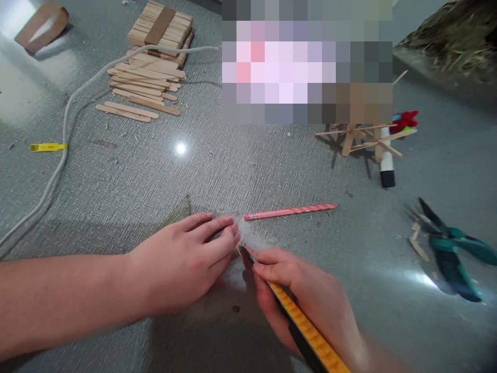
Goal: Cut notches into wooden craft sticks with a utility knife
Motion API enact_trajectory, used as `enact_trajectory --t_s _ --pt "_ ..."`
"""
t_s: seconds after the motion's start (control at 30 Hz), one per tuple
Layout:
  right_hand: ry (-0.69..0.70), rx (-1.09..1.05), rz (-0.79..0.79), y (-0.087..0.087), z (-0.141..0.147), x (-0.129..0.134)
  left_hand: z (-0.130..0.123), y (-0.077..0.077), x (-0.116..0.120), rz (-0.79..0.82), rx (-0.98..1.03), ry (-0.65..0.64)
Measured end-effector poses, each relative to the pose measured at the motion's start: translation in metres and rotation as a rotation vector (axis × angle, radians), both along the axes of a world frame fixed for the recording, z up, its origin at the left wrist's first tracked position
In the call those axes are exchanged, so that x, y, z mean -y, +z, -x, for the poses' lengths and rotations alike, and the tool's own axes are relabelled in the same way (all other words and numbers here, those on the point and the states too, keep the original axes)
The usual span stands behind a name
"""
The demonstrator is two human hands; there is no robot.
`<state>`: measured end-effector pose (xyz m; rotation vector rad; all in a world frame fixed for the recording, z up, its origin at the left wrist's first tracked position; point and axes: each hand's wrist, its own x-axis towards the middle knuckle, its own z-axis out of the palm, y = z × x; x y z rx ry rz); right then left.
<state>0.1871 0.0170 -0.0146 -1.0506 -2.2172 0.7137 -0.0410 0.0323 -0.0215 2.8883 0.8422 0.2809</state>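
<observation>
My right hand [306,295] grips a yellow and black utility knife [298,316], its dark blade pointing away from me toward my left fingertips. At the blade's tip shows a narrow bit of a wooden craft stick [238,249], mostly hidden by my hands. My left hand [190,259] is low over the table with its fingers bent and the tips pressed together at that stick. Just beyond the fingertips lies a pink striped pencil [291,212], its point to the right.
Loose craft sticks [143,85] and a banded bundle [163,26] lie at the back left, near a white cable [68,114]. A stick structure [357,135], a white tube with a black cap [387,166] and teal-handled pliers [446,243] are on the right. A blurred block hides the back.
</observation>
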Motion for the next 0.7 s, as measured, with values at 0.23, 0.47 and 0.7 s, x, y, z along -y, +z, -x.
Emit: enact_trajectory --t_s 0.23,0.47,0.7 --pt "-0.006 0.010 0.020 -0.0001 -0.0013 0.0023 0.0002 0.0012 -0.0008 0.017 0.007 -0.004" --pt "-0.009 0.006 0.005 -0.0028 -0.0033 0.0043 0.0016 0.0019 -0.0005 0.032 -0.001 -0.001" --pt "-0.039 0.013 -0.003 -0.0041 -0.0038 0.0081 0.0007 0.0020 0.0008 0.042 0.033 0.033"
